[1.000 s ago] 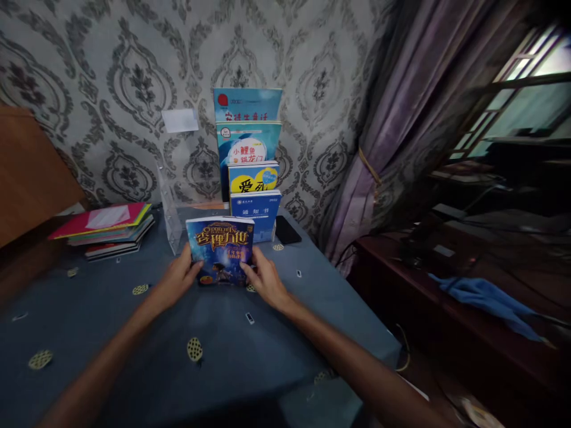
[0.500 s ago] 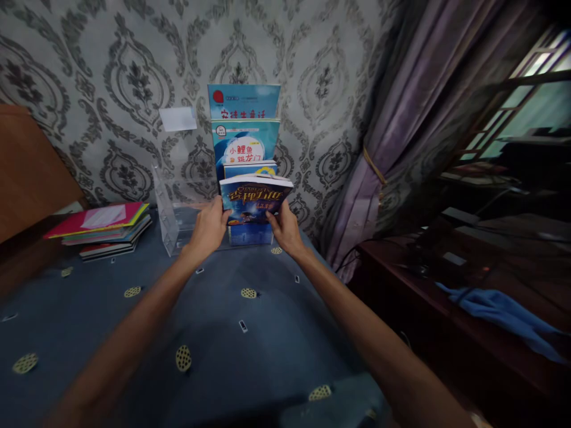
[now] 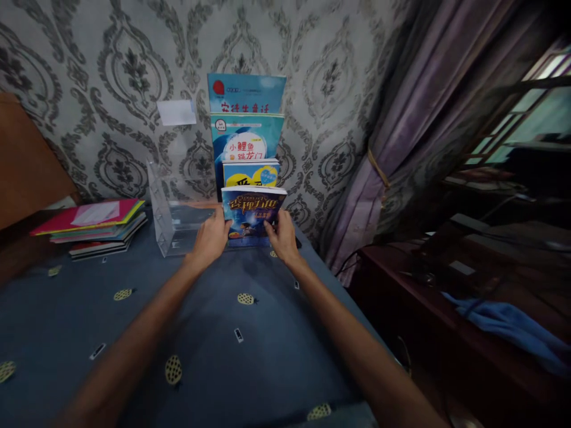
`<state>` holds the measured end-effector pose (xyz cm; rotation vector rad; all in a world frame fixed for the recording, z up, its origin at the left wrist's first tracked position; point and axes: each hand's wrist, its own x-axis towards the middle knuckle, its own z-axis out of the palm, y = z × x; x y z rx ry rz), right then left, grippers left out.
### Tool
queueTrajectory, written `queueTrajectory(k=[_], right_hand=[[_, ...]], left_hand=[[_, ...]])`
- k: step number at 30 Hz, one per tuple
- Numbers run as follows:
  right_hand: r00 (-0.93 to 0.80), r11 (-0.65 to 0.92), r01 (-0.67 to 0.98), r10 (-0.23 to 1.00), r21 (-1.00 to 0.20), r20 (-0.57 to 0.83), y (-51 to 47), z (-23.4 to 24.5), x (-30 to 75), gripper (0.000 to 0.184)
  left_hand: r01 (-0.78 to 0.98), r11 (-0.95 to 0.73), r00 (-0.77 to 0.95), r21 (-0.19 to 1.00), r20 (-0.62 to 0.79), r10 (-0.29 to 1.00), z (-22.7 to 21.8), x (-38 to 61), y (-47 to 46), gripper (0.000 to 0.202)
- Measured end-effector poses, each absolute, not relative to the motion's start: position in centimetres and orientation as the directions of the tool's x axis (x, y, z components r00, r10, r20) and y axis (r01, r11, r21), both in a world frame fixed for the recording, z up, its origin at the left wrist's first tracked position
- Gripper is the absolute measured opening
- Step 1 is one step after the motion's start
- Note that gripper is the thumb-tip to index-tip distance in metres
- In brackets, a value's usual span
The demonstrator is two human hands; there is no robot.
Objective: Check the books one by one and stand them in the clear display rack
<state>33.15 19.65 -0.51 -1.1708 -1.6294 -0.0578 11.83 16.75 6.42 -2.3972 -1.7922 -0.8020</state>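
A dark blue paperback book with gold lettering is held between my two hands, its cover facing me. My left hand grips its left edge, thumb on the cover. On the opposite edge my right hand is closed the same way. Behind it, in a clear plastic rack, stand a book with a yellow heart on its cover, a turquoise book and a taller blue book, stepped upward toward the wall. The held book hides their lower parts.
Left of the rack lies a stack of books and folders, a pink one on top. A blue patterned cloth covers the table. On the right are a purple curtain and a dark red cabinet with a blue cloth.
My hands have lowered the dark blue book and tilted it more upright in front of the others. More of the yellow-heart cover shows behind it. The view has shifted slightly.
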Motion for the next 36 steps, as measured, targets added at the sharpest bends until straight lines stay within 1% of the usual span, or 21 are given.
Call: queueTrajectory(k=[2,4,7,12,14,17,19,23,28,32,36], right_hand=[[0.083,0.487,0.707,0.663,-0.513,0.744,19.6,-0.7,32.9,0.028],[0.097,0.465,0.713,0.677,-0.526,0.730,19.5,-0.9,32.8,0.025],[0.118,0.441,0.713,0.691,-0.545,0.713,19.6,-1.3,32.7,0.021],[0.183,0.425,0.669,0.701,-0.610,0.689,19.8,-1.8,32.5,0.018],[0.211,0.427,0.646,0.696,-0.633,0.686,19.9,-1.8,32.3,0.026],[0.271,0.425,0.620,0.673,-0.660,0.688,20.0,-1.6,32.2,0.045],[0.296,0.424,0.617,0.656,-0.663,0.695,20.1,-1.4,32.1,0.049],[0.260,0.438,0.629,0.660,-0.642,0.705,20.3,-1.4,31.9,0.046],[0.253,0.446,0.625,0.660,-0.640,0.707,20.5,-2.0,31.6,0.048],[0.279,0.449,0.593,0.664,-0.668,0.694,20.8,-2.2,31.8,0.058],[0.217,0.493,0.584,0.671,-0.645,0.709,21.4,-2.3,32.1,0.067]], left_hand=[[0.950,-0.244,0.158,0.195,0.371,0.915,6.6,12.2,16.3,0.029],[0.973,-0.189,0.133,0.131,0.346,0.929,6.7,12.5,16.0,0.032],[0.981,-0.167,0.126,0.099,0.328,0.936,6.4,13.0,16.0,0.034],[0.977,-0.168,0.127,0.129,0.276,0.953,5.9,13.2,16.7,0.037],[0.975,-0.167,0.124,0.145,0.266,0.956,5.7,13.0,17.0,0.039],[0.968,-0.177,0.125,0.180,0.268,0.955,5.5,12.7,17.3,0.038],[0.961,-0.192,0.134,0.199,0.270,0.953,5.3,12.6,17.4,0.036],[0.954,-0.206,0.138,0.218,0.289,0.947,4.7,12.8,17.4,0.032],[0.954,-0.188,0.119,0.232,0.283,0.952,4.7,13.3,17.4,0.029],[0.940,-0.199,0.121,0.277,0.273,0.954,5.0,13.1,17.2,0.026],[0.914,-0.186,0.080,0.361,0.290,0.954,5.2,13.2,17.2,0.032]])
